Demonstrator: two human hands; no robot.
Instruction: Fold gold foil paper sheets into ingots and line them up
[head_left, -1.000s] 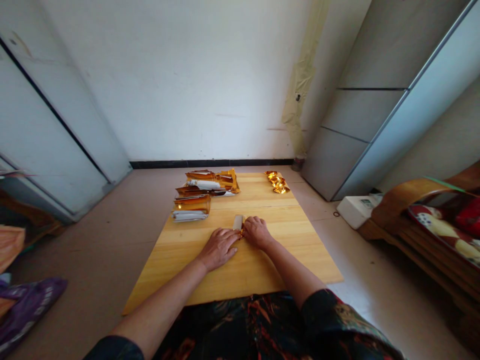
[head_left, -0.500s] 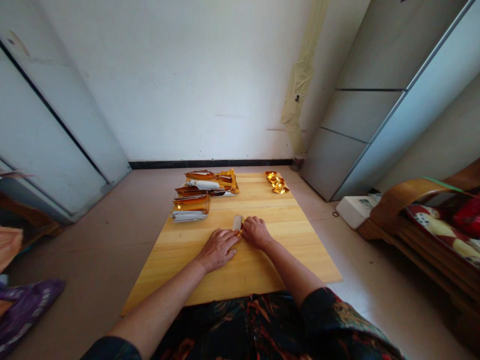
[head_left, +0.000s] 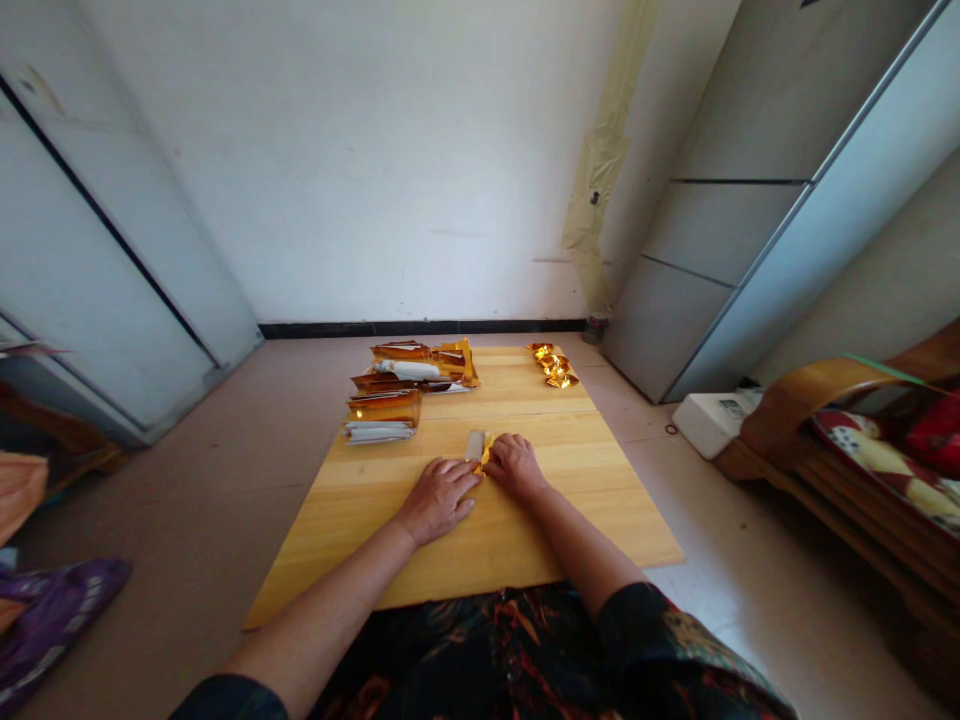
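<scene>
A small white paper roll with gold foil at one end [head_left: 476,447] stands on the pale wooden board [head_left: 570,520], between my hands. My left hand [head_left: 436,498] lies palm down, its fingertips against the roll. My right hand [head_left: 516,467] presses on the gold foil end from the other side, and its fingers hide part of the foil. Farther up the board are stacks of gold foil sheets with white paper [head_left: 382,415], a second foil pile with a white roll [head_left: 420,365], and small folded gold foil pieces [head_left: 555,365].
The board lies low, over a beige floor, against a white wall. A grey-white cabinet [head_left: 712,250] and a white box [head_left: 712,422] stand at the right, beside a wooden bench with a floral cushion [head_left: 877,450]. A purple bag [head_left: 52,625] lies at the lower left.
My hands have shifted slightly on the roll, and a little more gold foil shows between them. The stacks and folded pieces have not moved.
</scene>
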